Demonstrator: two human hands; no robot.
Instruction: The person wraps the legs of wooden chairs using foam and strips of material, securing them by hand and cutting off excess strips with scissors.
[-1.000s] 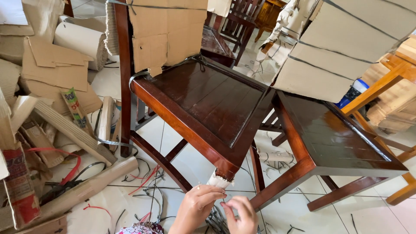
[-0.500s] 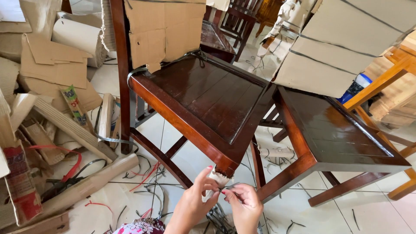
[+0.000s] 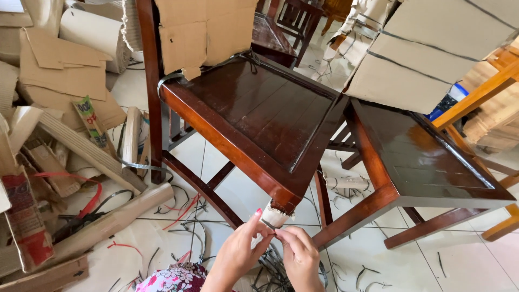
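Pinching white wrapping (image 3: 274,218) on chair leg: left hand (image 3: 240,251), right hand (image 3: 299,256).

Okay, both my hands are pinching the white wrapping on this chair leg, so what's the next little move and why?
Probably peel the white wrapping downward off the chair leg. Left hand and right hand both pinch it just under the seat corner, its top edge looks torn and loose, and dark straps already lie cut on the floor.
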